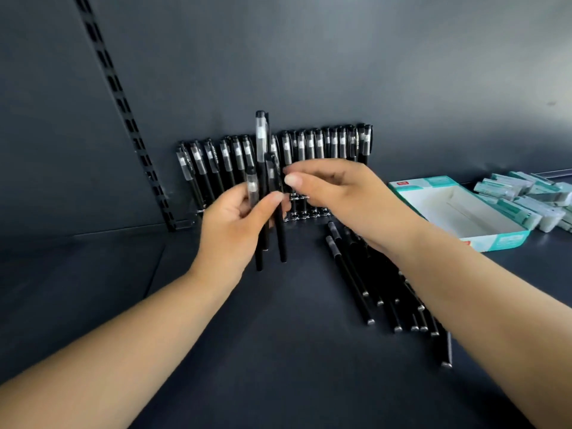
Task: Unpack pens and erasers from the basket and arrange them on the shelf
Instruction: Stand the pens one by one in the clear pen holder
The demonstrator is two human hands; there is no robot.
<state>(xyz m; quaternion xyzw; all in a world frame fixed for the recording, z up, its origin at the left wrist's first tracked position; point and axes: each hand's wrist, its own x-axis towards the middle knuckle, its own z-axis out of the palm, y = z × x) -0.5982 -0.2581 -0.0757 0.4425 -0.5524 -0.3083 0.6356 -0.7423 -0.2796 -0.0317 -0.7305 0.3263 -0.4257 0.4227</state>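
The left grip (235, 224) clasps a few upright black pens (263, 193) above the shelf (247, 335); the right grip (328, 187) pinches one of them. More pens (309, 144) lean along the back edge, loose pens (371, 280) lie right, and erasers (526, 193) sit beside an open box (495, 239) at the right edge.

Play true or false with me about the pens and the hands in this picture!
1. The left hand holds a few black pens upright. True.
2. A row of pens leans against the back wall. True.
3. The teal box is full of pens. False: it looks empty inside.
4. The loose pens lie left of the left hand. False: they lie under the right arm.
5. The right hand reaches toward the held pens. True.
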